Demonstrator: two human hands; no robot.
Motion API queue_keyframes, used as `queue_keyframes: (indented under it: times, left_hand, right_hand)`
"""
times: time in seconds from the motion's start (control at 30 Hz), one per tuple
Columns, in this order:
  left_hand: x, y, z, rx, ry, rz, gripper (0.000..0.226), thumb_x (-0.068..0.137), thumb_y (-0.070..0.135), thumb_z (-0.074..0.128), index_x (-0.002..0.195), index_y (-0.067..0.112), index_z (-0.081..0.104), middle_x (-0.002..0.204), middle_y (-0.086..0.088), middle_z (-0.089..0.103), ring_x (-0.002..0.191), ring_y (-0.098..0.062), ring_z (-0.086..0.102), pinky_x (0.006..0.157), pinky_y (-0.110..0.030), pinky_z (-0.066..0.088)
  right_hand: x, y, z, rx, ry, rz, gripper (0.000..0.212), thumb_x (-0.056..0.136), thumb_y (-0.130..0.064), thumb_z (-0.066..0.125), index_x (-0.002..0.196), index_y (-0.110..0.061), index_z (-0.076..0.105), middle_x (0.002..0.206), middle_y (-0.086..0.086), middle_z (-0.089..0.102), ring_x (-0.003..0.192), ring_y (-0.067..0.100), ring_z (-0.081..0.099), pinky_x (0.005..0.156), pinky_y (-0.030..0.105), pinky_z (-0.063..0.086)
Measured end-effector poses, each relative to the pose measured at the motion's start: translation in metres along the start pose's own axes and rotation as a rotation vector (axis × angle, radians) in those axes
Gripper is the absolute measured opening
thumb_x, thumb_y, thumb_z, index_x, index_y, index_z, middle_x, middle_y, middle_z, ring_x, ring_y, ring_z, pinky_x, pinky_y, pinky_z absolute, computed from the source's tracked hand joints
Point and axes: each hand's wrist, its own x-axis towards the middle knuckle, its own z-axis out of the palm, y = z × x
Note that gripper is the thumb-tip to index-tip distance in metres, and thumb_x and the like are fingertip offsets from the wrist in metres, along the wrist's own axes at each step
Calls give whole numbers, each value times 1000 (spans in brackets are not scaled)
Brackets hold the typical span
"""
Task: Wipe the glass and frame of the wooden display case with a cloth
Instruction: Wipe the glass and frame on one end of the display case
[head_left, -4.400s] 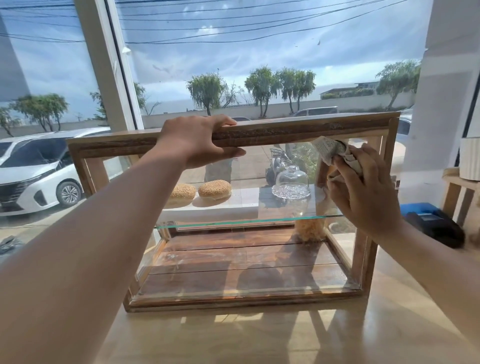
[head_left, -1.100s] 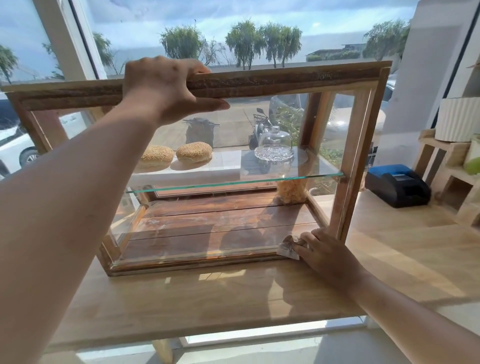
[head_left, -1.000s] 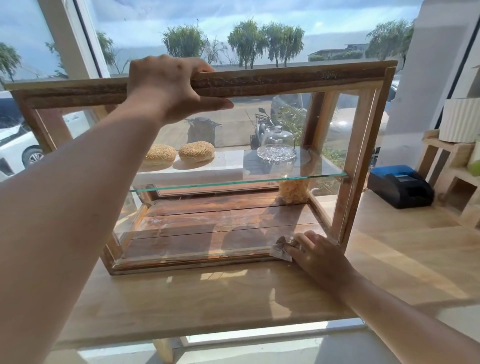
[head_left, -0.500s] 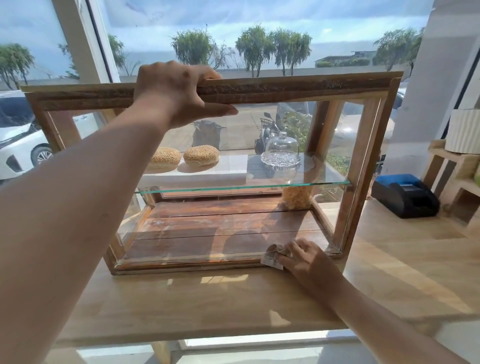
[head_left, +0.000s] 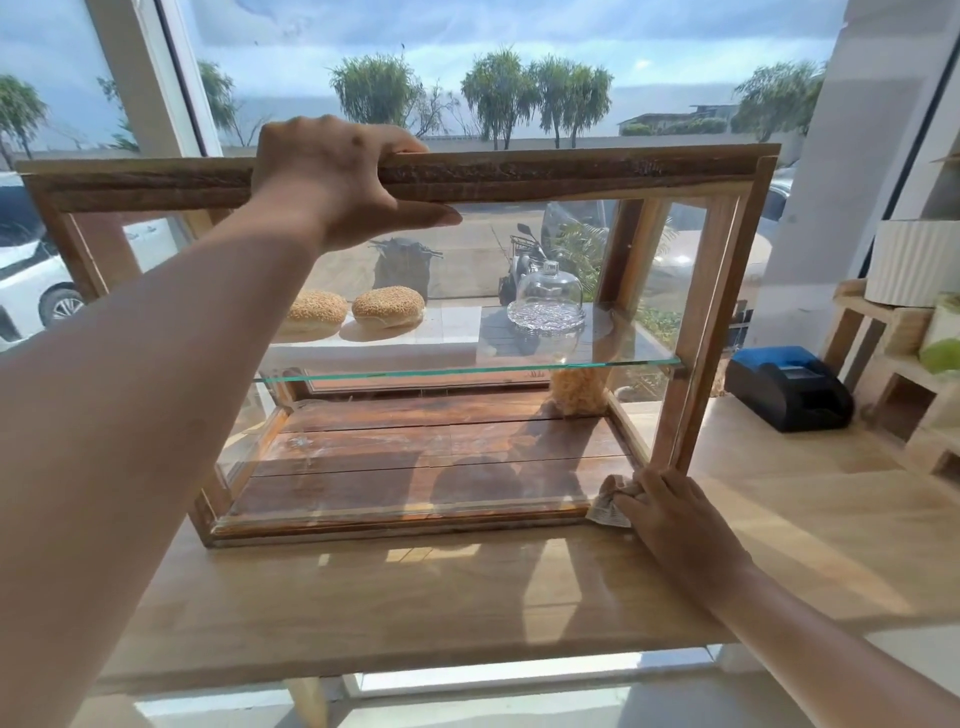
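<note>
A pale wooden table (head_left: 467, 597) fills the near ground, with patches of sun and shadow across it. On it stands the display case (head_left: 519, 174), a wooden frame with glass panes, its long front side facing the person.

The right hand (head_left: 675, 519) lies low at the case's front right corner. Its fingers are curled over a small crumpled cloth (head_left: 608, 506) and press it against the bottom rail, just where that rail meets the right upright. The heel of the hand rests on the table.

Inside the case the floor is dark wooden planks with pale smears. A glass shelf (head_left: 467, 369) spans the case about halfway up. A clear jar (head_left: 576, 389) of something pale and stringy stands at the back right, under the shelf.

The left hand (head_left: 337, 176) grips the top front rail left of its middle, fingers wrapped over the top and the thumb stretched along the underside.

Through the glass show two seeded buns (head_left: 311, 312) side by side and a glass dome (head_left: 551, 299) on a cut-glass plate; whether they sit on the shelf or on a ledge behind cannot be told.

Right of the case, a black and blue printer (head_left: 789, 387) sits on the table, near a wooden rack (head_left: 883, 353) with a white ribbed pot (head_left: 914, 262) on top.

Beyond the window are a parked motorbike (head_left: 524, 260), a white car (head_left: 31, 280), trees and cloudy sky.
</note>
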Motion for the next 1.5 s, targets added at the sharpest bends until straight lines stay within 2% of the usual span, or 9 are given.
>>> queue_keyframes:
  times: [0.27, 0.33, 0.4, 0.53, 0.63, 0.8, 1.03, 1.17, 1.5]
  left_hand:
    - [0, 1, -1, -8, -3, -15, 101, 51, 106, 20, 127, 47, 53, 95, 2, 69, 75, -20, 49, 67, -30, 36]
    - [-1, 1, -2, -4, -5, -23, 101, 50, 106, 21, 127, 48, 53, 97, 3, 69, 77, -20, 50, 68, -31, 35]
    - [-1, 2, -1, -4, 0, -21, 101, 50, 106, 21, 127, 49, 53, 99, 3, 69, 77, -20, 51, 68, -31, 35]
    - [-1, 1, -1, 0, 15, -12, 101, 51, 106, 20, 127, 49, 53, 99, 1, 70, 83, -25, 58, 68, -31, 34]
    - [-1, 2, -2, 4, 16, -14, 102, 51, 106, 19, 128, 48, 52, 97, 0, 69, 84, -26, 60, 68, -31, 36]
    - [-2, 2, -2, -1, 14, -14, 105, 50, 106, 17, 129, 47, 51, 94, -1, 69, 78, -24, 56, 68, -31, 38]
    - [-2, 2, -3, -1, -3, -18, 103, 51, 106, 19, 129, 46, 52, 80, 4, 59, 72, -19, 46, 66, -29, 36]
    - [-1, 1, -2, 2, -3, -16, 103, 51, 106, 18, 129, 47, 51, 89, 2, 67, 74, -20, 49, 68, -30, 38]
    - [1, 2, -1, -7, -6, -20, 101, 50, 106, 20, 127, 50, 51, 96, 3, 69, 81, -23, 57, 70, -31, 39]
  right_hand:
    - [58, -105, 12, 326, 317, -119, 21, 74, -22, 77, 89, -22, 62, 103, 0, 47, 91, 20, 47, 76, 32, 46]
    - [75, -133, 10, 392, 434, -74, 5, 76, -28, 66, 72, -24, 67, 92, -4, 56, 84, 17, 44, 67, 30, 43]
    - [82, -148, 16, 283, 405, -98, 17, 79, -29, 62, 65, -27, 73, 84, -4, 67, 84, 17, 44, 61, 27, 48]
    - [68, -112, 19, 208, 378, -237, 17, 84, -25, 60, 87, -30, 76, 102, -3, 51, 86, 18, 45, 66, 29, 51]
    - [43, -59, 21, 147, 290, -342, 23, 91, -18, 56, 108, -25, 69, 110, 6, 60, 92, 25, 56, 78, 37, 54]
    - [6, 13, 7, -63, 96, -287, 51, 59, -11, 89, 104, -25, 69, 110, 11, 58, 90, 29, 54, 72, 41, 57]
    - [-13, 32, -23, -126, -51, -146, 50, 48, -5, 93, 94, -9, 74, 101, 18, 67, 76, 31, 65, 59, 41, 58]
    - [5, 45, -44, -133, 18, -91, 56, 48, 4, 90, 100, -8, 72, 99, 18, 63, 73, 31, 59, 59, 43, 56]
    - [119, 104, -157, -254, 478, 78, 20, 90, -12, 62, 107, -3, 60, 102, 22, 51, 84, 39, 48, 72, 48, 49]
